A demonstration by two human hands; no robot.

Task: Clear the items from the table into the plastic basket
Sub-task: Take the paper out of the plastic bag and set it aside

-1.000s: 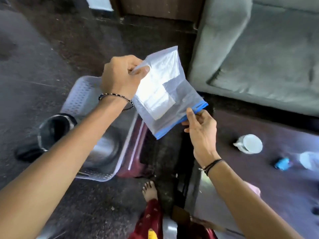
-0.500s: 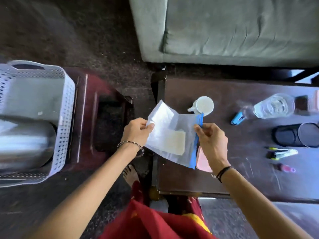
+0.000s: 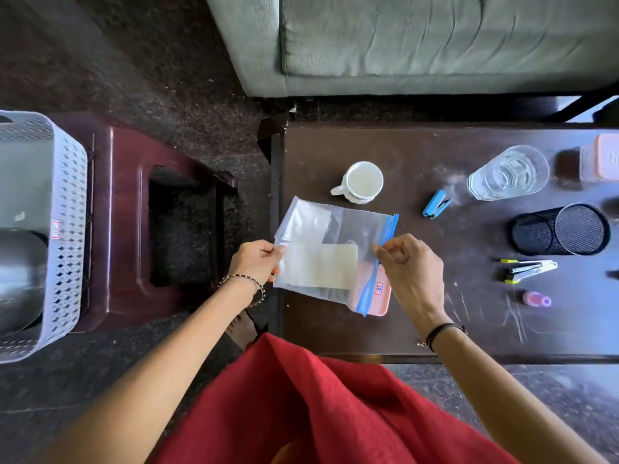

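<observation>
I hold a clear zip bag (image 3: 330,249) with a blue seal strip and white paper inside, flat above the left part of the dark table (image 3: 435,329). My left hand (image 3: 256,262) pinches its left edge. My right hand (image 3: 407,266) pinches the blue strip on its right side. Under the bag lies a pink box (image 3: 376,296), partly covered. The white plastic basket (image 3: 63,229) stands at far left on a maroon stool (image 3: 127,202), with a steel vessel (image 3: 20,276) inside it.
On the table are a white cup (image 3: 363,182), a blue stapler (image 3: 435,204), a glass of water (image 3: 509,174), a black mesh pen holder (image 3: 559,234) lying on its side, a pink container (image 3: 599,159), pens (image 3: 526,271) and a small pink bottle (image 3: 536,299). A grey sofa (image 3: 435,38) stands behind.
The view swung from the basket to the table. Both hands carried the zip bag rightward, from above the basket to above the table's left part, and turned it flat.
</observation>
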